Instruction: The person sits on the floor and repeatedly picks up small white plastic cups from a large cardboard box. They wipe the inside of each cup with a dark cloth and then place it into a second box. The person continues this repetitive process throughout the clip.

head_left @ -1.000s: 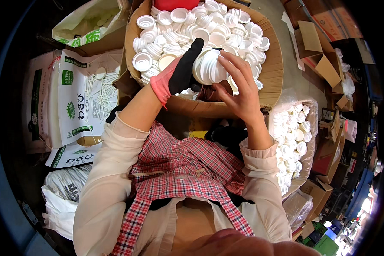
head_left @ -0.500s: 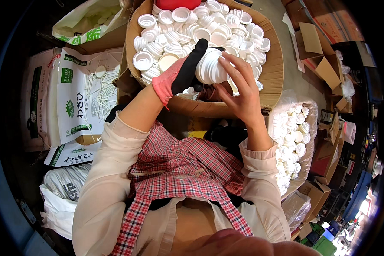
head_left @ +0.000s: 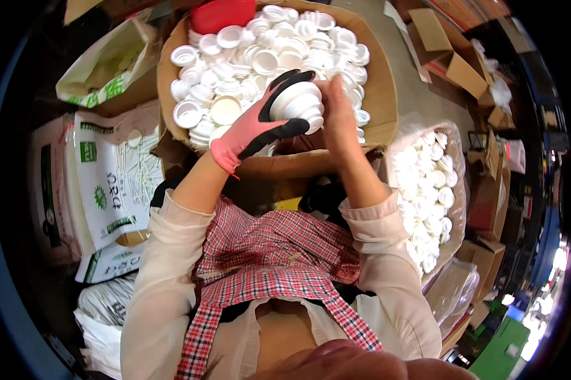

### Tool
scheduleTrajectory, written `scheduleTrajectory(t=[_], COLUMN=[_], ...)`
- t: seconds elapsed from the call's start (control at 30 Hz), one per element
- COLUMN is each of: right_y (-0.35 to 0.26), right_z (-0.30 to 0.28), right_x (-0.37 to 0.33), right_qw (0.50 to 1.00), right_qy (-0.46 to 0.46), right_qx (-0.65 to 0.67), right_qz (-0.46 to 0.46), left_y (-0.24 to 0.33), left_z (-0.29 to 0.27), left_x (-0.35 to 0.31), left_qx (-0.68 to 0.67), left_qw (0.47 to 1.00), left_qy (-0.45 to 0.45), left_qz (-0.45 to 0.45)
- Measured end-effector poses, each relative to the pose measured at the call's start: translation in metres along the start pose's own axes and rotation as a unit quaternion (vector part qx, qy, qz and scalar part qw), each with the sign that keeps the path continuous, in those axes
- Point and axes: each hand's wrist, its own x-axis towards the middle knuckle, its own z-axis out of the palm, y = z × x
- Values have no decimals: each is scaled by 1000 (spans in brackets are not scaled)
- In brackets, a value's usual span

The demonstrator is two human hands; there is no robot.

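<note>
A cardboard box (head_left: pixel 380 95) of white caps (head_left: pixel 235 63) sits far; a stack of caps (head_left: pixel 300 101) is clamped by the gloved left hand (head_left: pixel 260 123), right hand (head_left: pixel 337 114) probably gripping too.

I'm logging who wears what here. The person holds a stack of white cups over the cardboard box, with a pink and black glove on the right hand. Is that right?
Not quite: the pink and black glove is on the left hand; the right hand is bare. The head view shows both on the stack of white cups over the cardboard box.

White green-printed sack (head_left: pixel 111 190) at left; brown cartons (head_left: pixel 453 54) upper right.
</note>
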Motion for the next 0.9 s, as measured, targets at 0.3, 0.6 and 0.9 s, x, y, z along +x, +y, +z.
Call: scheduleTrajectory(t=[0.3,0.6,0.9], right_y=[17,-24,27], right_z=[-17,-164,-435], right_x=[19,-62,-168], right_qw=[940,949,747], right_qy=[110,130,399], right_qx=[-275,-259,-491], right_qz=[-170,-121,204], left_y=[-72,-38,-45], left_z=[-26,20,4], left_x=[-4,23,26], left_qx=[248,-19,14], left_qw=[967,990,985], left_qy=[3,-68,17], left_qz=[61,-119,-170])
